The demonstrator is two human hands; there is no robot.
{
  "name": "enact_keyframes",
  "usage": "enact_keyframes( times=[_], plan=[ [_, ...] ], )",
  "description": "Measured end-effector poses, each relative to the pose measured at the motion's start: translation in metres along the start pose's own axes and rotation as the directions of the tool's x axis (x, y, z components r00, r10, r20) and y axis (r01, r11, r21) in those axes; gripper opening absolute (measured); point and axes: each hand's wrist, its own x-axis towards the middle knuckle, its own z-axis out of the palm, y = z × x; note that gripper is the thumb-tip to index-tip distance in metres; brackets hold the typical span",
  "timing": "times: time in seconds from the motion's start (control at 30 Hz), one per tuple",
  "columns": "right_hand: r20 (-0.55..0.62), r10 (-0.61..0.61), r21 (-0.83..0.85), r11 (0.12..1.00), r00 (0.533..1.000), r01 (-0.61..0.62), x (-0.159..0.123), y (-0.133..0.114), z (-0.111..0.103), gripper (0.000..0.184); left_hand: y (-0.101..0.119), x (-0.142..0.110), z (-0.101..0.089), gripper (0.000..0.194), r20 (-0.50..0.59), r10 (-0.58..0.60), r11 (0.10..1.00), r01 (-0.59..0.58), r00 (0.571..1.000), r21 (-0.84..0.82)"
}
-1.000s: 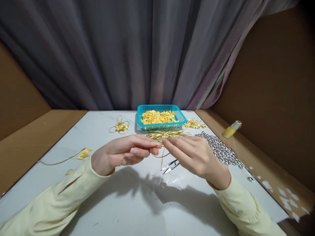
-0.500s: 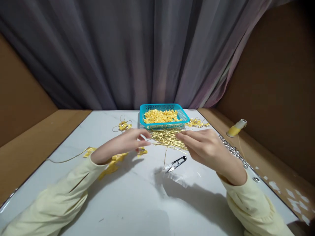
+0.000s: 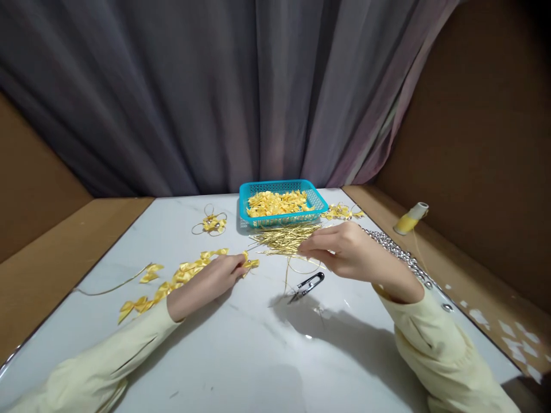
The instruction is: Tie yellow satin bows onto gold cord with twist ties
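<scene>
My left hand (image 3: pixel 221 274) is closed, its fingertips pinching a yellow ribbon bow (image 3: pixel 250 264) with a small silvery bead. The bow is low over the white table. My right hand (image 3: pixel 333 248) is closed in a pinch beside the heap of gold cord pieces (image 3: pixel 284 236). It seems to hold a thin gold cord; the fingertips partly hide it. A curved cord (image 3: pixel 303 272) shows below those fingers. More yellow bows (image 3: pixel 181 275) lie in a row behind my left wrist. Thread snips (image 3: pixel 307 285) with black handles lie below my right hand.
A blue basket (image 3: pixel 282 221) of yellow bows stands at the back. Beaded bow pieces with cord loops (image 3: pixel 213 223) lie left, others (image 3: pixel 342 212) right. Silver beads (image 3: pixel 398 252) line the right edge. A yellow thread spool (image 3: pixel 411 219) lies on the brown side surface.
My left hand has moved down and slightly left, away from the cord heap, and closed on a bow. My right hand has shifted slightly left and down, still pinched.
</scene>
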Motion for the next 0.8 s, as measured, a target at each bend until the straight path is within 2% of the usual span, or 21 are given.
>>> enact_keyframes(
  times=[0.1,0.2,0.27,0.4,0.63,0.8],
  plan=[
    [0.029,0.004,0.073,0.997,1.0,-0.006,0.001,-0.001,0.002,0.021,0.015,0.006,-0.009,0.032,0.066,0.032,0.997,-0.027,0.997,-0.075],
    [0.096,0.014,0.106,0.994,0.995,-0.025,0.002,-0.001,0.006,0.022,0.04,0.007,-0.022,0.03,0.105,0.054,0.989,-0.039,0.993,-0.141],
    [0.137,0.017,0.124,0.992,0.99,-0.034,0.002,-0.001,0.008,0.023,0.058,0.005,-0.031,0.028,0.158,0.054,0.958,-0.007,0.986,-0.286],
    [0.159,0.067,0.125,0.988,0.985,-0.088,0.003,-0.003,0.007,0.024,0.082,0.002,-0.042,0.026,0.125,0.102,0.952,-0.061,0.987,-0.3],
    [0.12,0.175,0.089,0.978,0.977,-0.186,-0.001,-0.004,0.0,0.024,0.09,0.002,-0.045,0.025,0.119,0.203,0.957,-0.172,0.972,-0.231],
    [0.041,0.207,0.097,0.973,0.978,-0.21,-0.002,-0.004,-0.003,0.018,0.09,0.002,-0.047,0.028,0.159,0.186,0.954,-0.139,0.97,-0.267]
  ],
)
